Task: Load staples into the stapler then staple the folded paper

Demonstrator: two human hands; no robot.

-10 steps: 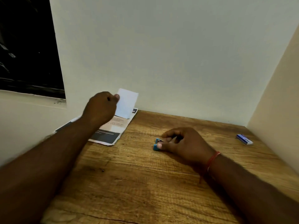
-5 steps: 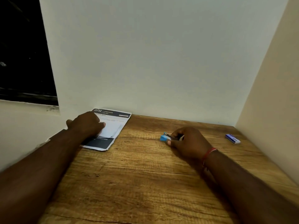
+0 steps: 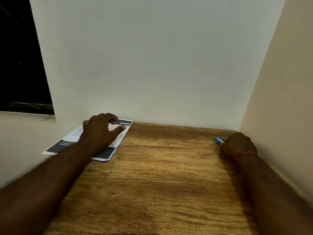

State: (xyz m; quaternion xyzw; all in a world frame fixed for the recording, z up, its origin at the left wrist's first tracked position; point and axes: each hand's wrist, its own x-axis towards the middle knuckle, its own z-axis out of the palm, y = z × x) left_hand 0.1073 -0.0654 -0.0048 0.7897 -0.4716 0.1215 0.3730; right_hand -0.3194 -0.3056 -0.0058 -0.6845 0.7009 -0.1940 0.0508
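Wooden desk — printed sheet under left hand

Wood-grain bench, printed paper, plastic stapler, matt walls

The bench is brown wood with strong running grain and a dull sheen, no gloss. The paper is thin white sheet printed with flat dark grey blocks, its near edge slightly curled. The stapler shows a smooth, bright blue plastic end and a darker strip that may be metal. The thread at the right wrist is red cord. The walls are smooth and matt.
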